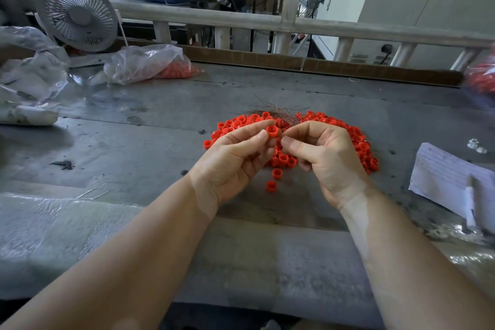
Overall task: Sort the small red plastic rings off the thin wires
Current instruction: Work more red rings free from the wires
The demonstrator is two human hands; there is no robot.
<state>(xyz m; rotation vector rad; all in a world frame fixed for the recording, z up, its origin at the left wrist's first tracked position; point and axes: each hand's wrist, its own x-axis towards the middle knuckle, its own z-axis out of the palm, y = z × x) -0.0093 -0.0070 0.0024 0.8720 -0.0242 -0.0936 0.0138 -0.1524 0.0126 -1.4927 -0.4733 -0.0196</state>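
Left hand [235,154]: raised over the table, palm turned up and inward, forearm running in from the lower left; thumb and forefinger pinch one red ring [272,131] at its sides.
Held ring: its open end faces the camera, its short axis pointing toward the viewer.
Right hand [325,154]: fingers curled, thumb pressed to forefinger, pinching the near end of the thin wires [278,113]; forearm enters from the lower right.
Wires: a loose bundle, long axis running up and left, away from the right hand, fanning out over the pile.
Ring pile [356,136]: spread on the grey table [134,142] under and beyond both hands; two loose rings [271,186] lie nearer the person.
Further out: paper sheets [450,177] at right, plastic bag [144,61] of red parts at the far left, a fan [76,13] behind it.
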